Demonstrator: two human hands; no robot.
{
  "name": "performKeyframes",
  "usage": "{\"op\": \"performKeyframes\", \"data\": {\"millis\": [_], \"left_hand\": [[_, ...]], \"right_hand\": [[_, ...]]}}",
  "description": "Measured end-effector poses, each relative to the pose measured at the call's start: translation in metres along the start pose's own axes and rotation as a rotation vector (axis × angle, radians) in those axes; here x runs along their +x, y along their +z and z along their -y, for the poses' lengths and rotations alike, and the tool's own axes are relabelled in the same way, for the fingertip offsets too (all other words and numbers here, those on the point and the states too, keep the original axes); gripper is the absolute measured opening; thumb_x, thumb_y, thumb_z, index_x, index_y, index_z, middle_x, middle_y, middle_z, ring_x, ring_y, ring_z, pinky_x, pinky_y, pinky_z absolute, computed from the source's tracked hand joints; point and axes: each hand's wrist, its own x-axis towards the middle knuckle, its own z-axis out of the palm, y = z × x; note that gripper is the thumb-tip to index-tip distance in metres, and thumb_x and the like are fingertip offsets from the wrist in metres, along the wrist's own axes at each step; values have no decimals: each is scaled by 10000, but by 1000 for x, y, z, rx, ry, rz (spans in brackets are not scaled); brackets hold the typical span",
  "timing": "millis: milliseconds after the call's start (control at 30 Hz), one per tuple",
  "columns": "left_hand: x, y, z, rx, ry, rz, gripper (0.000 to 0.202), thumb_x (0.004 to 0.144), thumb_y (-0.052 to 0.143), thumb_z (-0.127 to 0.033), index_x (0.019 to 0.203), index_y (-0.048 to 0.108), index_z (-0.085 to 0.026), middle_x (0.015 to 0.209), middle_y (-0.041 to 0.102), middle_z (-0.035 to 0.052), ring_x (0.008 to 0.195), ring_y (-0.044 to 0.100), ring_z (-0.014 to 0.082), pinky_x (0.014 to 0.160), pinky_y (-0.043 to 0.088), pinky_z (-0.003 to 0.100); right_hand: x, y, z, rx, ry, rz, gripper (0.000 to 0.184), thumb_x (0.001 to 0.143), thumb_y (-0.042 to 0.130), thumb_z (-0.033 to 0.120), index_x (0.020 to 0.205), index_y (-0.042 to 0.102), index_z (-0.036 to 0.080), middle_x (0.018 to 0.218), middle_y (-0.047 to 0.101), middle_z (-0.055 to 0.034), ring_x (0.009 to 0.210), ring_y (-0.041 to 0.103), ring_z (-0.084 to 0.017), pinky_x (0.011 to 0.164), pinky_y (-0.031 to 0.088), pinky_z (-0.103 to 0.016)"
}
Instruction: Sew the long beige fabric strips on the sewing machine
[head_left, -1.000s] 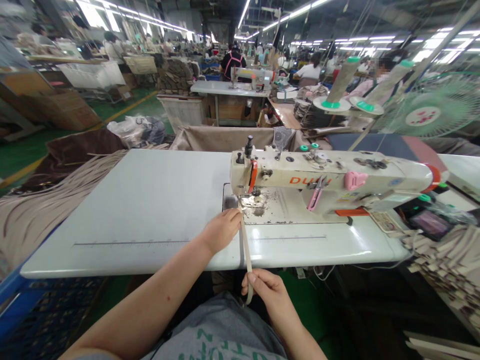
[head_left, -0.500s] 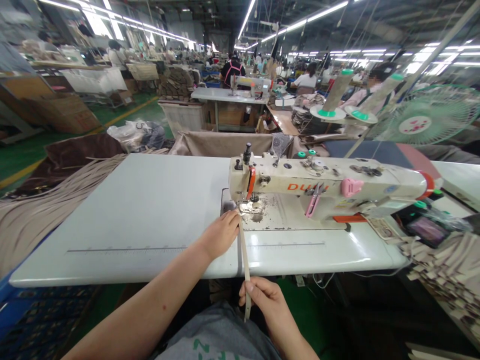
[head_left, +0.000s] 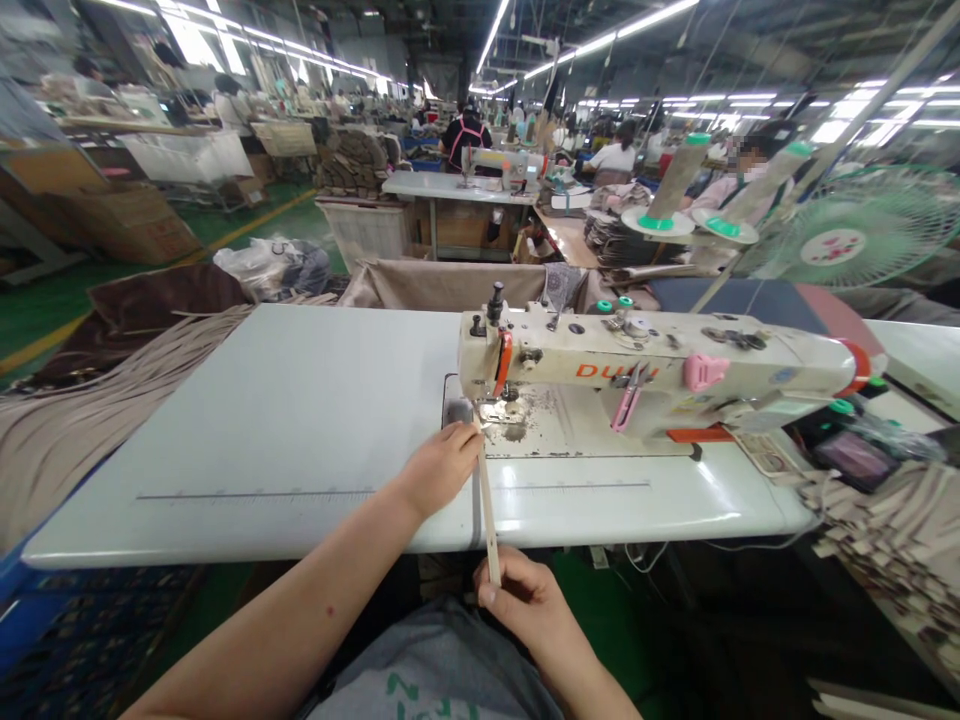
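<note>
A narrow beige strap (head_left: 488,505) runs from under the head of a white sewing machine (head_left: 555,365) toward me, over the table's front edge. My left hand (head_left: 444,462) lies on the table just in front of the presser foot, fingers bent together and holding the strap at its left side. Below the table edge, my right hand (head_left: 517,592) pinches the strap's near end between thumb and fingers. The strap is fairly straight between the two hands. My left fingertips partly hide where it meets the needle area.
Pink-handled snips (head_left: 628,405) hang on the machine's front. Many beige straps (head_left: 150,365) are draped at the left, and a pile of strips (head_left: 892,550) sits at the right. A green fan (head_left: 832,245) and thread cones (head_left: 679,185) stand behind; people work farther back.
The strap has moved slightly forward into the machine. My right hand has shifted a little up with it, and the tail that hung below my right fingers no longer shows. The left hand has barely moved.
</note>
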Motion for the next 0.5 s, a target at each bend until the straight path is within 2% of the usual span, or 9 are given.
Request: {"op": "performKeyframes", "data": {"millis": [133, 200, 300, 500], "left_hand": [[1, -1, 0, -27, -27, -24, 157, 981, 488, -141, 1102, 582, -175, 1177, 629, 109, 1147, 617, 244, 1035, 542, 406], [0, 0, 0, -32, -36, -35, 159, 972, 495, -132, 1099, 584, -169, 1175, 633, 114, 1131, 626, 243, 1042, 539, 406], [-1, 2, 0, -33, -40, -37, 170, 980, 481, -138, 1107, 589, -171, 1182, 639, 121, 1147, 628, 246, 1049, 537, 414], [-2, 3, 2, -49, -46, -15, 195, 1001, 463, -164, 1154, 582, -178, 1213, 634, 122, 1194, 618, 252, 1058, 535, 427]], "right_hand": [[4, 1, 0, -57, -13, -63, 253, 840, 779, 446, 779, 793, 201, 822, 701, -38, 825, 631, -215, 810, 485, -328], [5, 3, -1, 27, 41, -115, 278, 838, 776, 477, 889, 815, 206, 874, 746, -52, 866, 665, -228, 843, 513, -344], [5, 7, -1, 199, 138, -156, 356, 811, 802, 507, 986, 800, 197, 859, 773, -57, 826, 703, -219, 794, 548, -337], [0, 8, 4, 198, 164, -161, 385, 823, 779, 547, 846, 783, 163, 689, 739, -42, 645, 655, -177, 661, 514, -295]]}}
